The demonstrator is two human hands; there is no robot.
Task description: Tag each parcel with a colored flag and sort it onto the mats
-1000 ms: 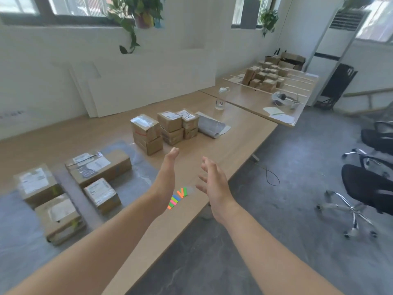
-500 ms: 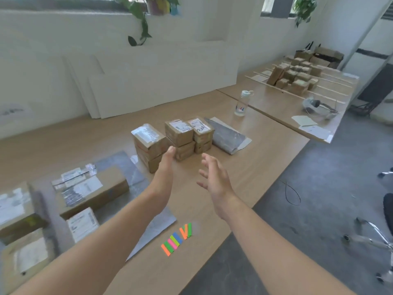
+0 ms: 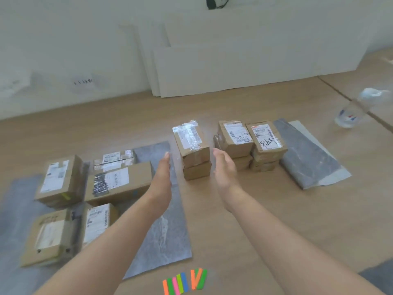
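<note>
— Which parcel is up next, and where is it?
— The taped parcel [image 3: 190,143]. It sits on top of a second box [image 3: 196,170] on the bare desk [image 3: 276,209], between the grey mat [image 3: 168,231] and the other small stacks [image 3: 248,143].
— How will it handle?
— It's small, stiff cardboard, and likely light. The glossy tape over its label could be slippery, so I'd press on the plain cardboard sides, not the top. It only rests on the box below, so a squeeze too low might lift both.
— And the grip?
— Wide open on both sides. The left hand [image 3: 162,175] has straight fingers, with the palm turned to the stack. The right hand [image 3: 224,167] faces it with fingers loosely bent. Neither touches the cardboard, and neither holds anything.
— The flags?
— The coloured flags [image 3: 185,282] lie at the desk's near edge, untouched.
</note>
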